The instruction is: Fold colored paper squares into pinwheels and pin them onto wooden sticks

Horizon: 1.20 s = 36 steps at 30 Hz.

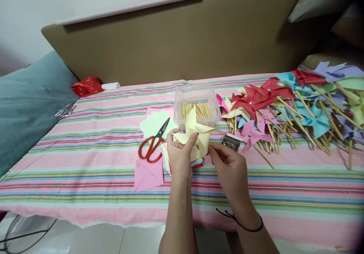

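My left hand [181, 153] is closed on a pale yellow paper pinwheel [203, 142], its thumb pressed near the centre, where a small dark spot shows. Beside the pinwheel's lower right blade, my right hand [231, 168] is pinched, with its fingertips at the paper's edge; whatever lies between them is hidden. Just behind the right hand stands a small clear box of pins [231, 142]. A stack of coloured paper [198, 163] lies partly under the left hand. Red-handled scissors [153, 141] rest to the left on pale green paper sheets [153, 123].
A clear plastic tub [196, 94] holds many wooden sticks [200, 110]. Finished pinwheels on sticks [264, 94] are heaped at the right. A cut pink square [148, 175] lies at front left. Farther left are a red plastic bag [87, 87] and a shiny clear packet [65, 111].
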Available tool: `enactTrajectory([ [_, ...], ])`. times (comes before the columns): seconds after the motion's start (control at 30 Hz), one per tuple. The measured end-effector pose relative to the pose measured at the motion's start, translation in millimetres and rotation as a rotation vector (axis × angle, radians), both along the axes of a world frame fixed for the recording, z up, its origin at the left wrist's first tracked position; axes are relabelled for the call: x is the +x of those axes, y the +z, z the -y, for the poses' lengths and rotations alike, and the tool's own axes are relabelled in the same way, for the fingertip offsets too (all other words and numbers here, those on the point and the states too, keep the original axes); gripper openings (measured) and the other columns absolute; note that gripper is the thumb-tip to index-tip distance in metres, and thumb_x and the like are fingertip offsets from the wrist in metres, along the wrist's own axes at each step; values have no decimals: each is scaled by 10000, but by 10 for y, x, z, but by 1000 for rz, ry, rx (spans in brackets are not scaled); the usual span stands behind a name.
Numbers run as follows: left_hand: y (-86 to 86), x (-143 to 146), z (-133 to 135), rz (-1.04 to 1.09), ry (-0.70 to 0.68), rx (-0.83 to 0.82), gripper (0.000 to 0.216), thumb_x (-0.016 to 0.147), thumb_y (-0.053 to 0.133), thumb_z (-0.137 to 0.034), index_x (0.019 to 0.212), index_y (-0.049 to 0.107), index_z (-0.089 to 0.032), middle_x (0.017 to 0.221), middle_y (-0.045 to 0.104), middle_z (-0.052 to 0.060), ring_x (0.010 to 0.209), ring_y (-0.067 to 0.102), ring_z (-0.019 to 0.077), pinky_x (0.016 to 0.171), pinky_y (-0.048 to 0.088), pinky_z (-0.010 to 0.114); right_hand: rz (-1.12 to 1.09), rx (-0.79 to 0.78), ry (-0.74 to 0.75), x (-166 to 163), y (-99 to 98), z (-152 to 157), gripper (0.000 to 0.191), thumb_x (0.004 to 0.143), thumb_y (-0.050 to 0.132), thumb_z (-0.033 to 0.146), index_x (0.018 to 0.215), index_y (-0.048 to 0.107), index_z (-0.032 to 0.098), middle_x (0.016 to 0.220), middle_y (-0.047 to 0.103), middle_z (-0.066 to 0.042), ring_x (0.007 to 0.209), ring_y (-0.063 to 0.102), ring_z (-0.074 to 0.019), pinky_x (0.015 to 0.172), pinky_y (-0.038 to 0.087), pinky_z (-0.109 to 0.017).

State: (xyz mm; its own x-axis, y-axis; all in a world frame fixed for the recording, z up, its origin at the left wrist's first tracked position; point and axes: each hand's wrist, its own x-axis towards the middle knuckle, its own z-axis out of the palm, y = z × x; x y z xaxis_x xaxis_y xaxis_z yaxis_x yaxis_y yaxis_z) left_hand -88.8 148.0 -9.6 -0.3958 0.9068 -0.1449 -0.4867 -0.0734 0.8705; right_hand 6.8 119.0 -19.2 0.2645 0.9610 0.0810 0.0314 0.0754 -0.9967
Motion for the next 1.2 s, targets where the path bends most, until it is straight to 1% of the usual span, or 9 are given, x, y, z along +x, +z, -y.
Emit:
enactTrajectory([
  [0.13,-21,13,-5,17,36,5,561,594,839,-265,974,428,-227,721,645,-47,558,620,86,563,470,185,-70,-30,122,35,-25,-39,172,795,650,317,819,744,174,648,689,-19,580,611,-146,555,510,-265],
  [0.27,-26,-43,-32,40,133,-1,554,583,841,-247,955,432,-219,736,658,-36,577,626,86,572,470,186,-120,-116,333,143,-61,-67,258,773,677,353,941,739,165,751,731,-44,623,650,-154,623,553,-297],
  [0.4,-15,-125,-58,45,342,-28,521,552,844,-223,904,461,-203,714,631,-54,593,627,85,590,475,194,93,-149,422,250,-103,-61,214,786,667,338,890,763,178,850,751,-72,769,691,-209,715,559,-346],
  [0.5,-5,-160,-68,57,402,-36,500,541,847,-212,863,466,-190,732,636,-43,609,628,84,582,470,187,236,-155,483,280,-137,-51,170,800,652,300,853,774,194,857,761,-64,793,701,-228,719,552,-356],
  [0.67,-25,-211,-82,40,381,-49,440,623,809,-303,901,484,-198,780,634,-28,632,618,86,553,469,183,272,-141,471,300,-187,-60,165,796,652,287,835,782,193,803,765,-61,729,699,-230,643,558,-343],
  [0.8,-63,-307,-90,52,389,-68,329,682,741,-260,901,505,-191,831,644,5,705,631,97,581,491,182,268,-150,446,360,-218,-75,160,785,669,286,856,786,205,859,770,-64,797,707,-246,707,563,-369],
  [0.93,-81,-348,-84,53,275,-134,376,636,732,-168,932,502,-183,765,625,-15,620,625,89,609,529,214,275,-150,422,397,-229,-87,155,790,669,300,846,787,216,889,766,-59,810,700,-243,708,557,-360],
  [1.07,-91,-292,-68,39,75,-139,463,601,784,-205,953,484,-179,749,651,-14,611,652,110,645,542,252,235,-122,409,386,-207,-96,165,808,654,305,835,789,213,874,766,-55,839,699,-243,732,556,-352],
  [1.2,-99,-234,-50,-16,-67,-99,493,592,810,-225,949,474,-175,735,673,-13,629,647,108,668,534,263,197,-144,390,370,-183,-97,169,803,661,305,868,785,210,874,767,-45,842,692,-234,767,541,-353],
])
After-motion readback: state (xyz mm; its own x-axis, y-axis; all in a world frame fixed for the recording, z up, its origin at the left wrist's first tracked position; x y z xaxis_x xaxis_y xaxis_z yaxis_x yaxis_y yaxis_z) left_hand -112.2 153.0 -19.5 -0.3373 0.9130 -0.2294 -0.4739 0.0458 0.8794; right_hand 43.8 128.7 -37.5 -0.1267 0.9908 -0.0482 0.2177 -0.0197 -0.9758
